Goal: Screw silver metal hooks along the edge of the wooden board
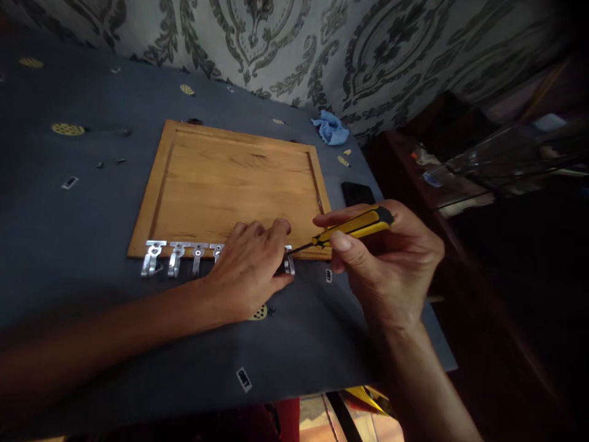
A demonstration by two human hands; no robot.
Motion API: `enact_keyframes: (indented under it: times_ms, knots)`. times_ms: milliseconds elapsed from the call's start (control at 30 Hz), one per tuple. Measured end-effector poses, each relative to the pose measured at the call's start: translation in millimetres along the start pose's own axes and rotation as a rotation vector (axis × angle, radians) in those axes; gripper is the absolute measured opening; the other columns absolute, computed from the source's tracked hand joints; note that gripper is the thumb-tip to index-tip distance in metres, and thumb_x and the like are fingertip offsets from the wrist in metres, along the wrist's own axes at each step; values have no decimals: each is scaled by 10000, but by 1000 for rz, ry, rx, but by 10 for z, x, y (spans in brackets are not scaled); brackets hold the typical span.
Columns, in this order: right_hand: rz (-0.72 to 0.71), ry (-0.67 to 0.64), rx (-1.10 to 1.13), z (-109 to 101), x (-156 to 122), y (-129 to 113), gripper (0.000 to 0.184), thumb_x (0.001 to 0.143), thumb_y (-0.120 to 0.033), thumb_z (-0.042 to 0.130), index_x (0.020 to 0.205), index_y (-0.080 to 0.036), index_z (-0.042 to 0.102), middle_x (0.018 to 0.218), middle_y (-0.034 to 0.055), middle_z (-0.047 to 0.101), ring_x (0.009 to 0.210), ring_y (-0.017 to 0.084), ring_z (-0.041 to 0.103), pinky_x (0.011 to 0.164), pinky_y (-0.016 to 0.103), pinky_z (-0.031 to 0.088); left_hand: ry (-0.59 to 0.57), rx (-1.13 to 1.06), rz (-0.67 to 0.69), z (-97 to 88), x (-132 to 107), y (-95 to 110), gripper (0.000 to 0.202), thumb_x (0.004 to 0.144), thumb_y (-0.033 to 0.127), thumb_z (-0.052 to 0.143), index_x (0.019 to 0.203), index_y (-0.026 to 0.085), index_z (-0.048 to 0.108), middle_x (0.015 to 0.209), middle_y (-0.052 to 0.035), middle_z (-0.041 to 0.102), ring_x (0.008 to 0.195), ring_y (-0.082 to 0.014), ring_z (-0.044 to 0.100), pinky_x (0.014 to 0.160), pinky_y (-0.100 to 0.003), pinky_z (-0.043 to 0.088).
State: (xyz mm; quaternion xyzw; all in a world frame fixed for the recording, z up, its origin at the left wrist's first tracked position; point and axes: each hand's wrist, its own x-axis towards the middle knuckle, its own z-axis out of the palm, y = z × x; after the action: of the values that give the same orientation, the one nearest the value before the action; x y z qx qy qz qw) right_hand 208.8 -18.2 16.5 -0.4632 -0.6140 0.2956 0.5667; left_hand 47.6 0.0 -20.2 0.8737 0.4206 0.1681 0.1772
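Observation:
A yellow-and-black screwdriver [354, 226] is held between the thumb and fingers of my right hand [391, 264]. Its thin shaft points left and down toward the rightmost metal hook [289, 264] on the near edge of a framed wooden board [239, 184]. My left hand [251, 264] reaches over that near edge, fingers bent on top and thumb close to the same hook, gripping the row of hooks. To its left, several silver hooks [176, 258] with screws in them line the edge. My left hand hides the middle of the row.
The board lies on a dark blue patterned cloth [115, 368]. A crumpled blue cloth [331, 129] and a black flat object [358, 193] lie to the right. Small dark pieces [100, 164] are on the left. Patterned fabric [285, 49] rises behind.

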Motion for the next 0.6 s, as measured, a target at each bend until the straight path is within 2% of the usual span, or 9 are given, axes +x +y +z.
enact_keyframes:
  times_ms: [100, 233, 300, 467, 600]
  knots:
    - [2, 0, 37, -10, -15, 35, 148, 753, -273, 795, 794, -239, 657, 810, -29, 743, 433, 63, 543, 363, 183, 475, -22, 6, -17, -13, 1, 8, 477, 799, 330, 729, 1132, 179, 422, 971, -58, 663, 970, -283, 613, 854, -414, 429]
    - [35, -72, 77, -84, -31, 63, 265, 826, -365, 719, 1074, -277, 698, 883, -6, 723, 522, 92, 611, 417, 218, 508, -46, -6, -26, -37, 10, 19, 482, 796, 327, 734, 1134, 179, 423, 986, -64, 669, 997, -287, 615, 862, -415, 428]
    - [40, -109, 74, -119, -40, 72, 288, 858, -366, 683, 1132, -280, 697, 918, 5, 723, 506, 86, 610, 426, 229, 509, -48, -15, -26, -42, 14, 17, 491, 793, 324, 739, 1136, 171, 423, 1000, -75, 671, 1016, -295, 612, 867, -419, 428]
    - [-16, -11, 24, -129, -57, 90, 116, 772, -279, 777, 869, -237, 728, 902, 3, 737, 451, 70, 566, 364, 215, 471, -38, -28, -20, -37, 8, 10, 481, 798, 320, 736, 1131, 168, 422, 1007, -77, 667, 1002, -289, 608, 875, -422, 428]
    - [-23, -3, 33, -134, -58, 81, 161, 767, -302, 783, 894, -243, 702, 837, -7, 747, 444, 83, 574, 379, 222, 486, -27, -31, -15, -25, -4, 7, 473, 800, 326, 733, 1126, 176, 424, 1009, -76, 664, 1004, -287, 605, 872, -416, 428]
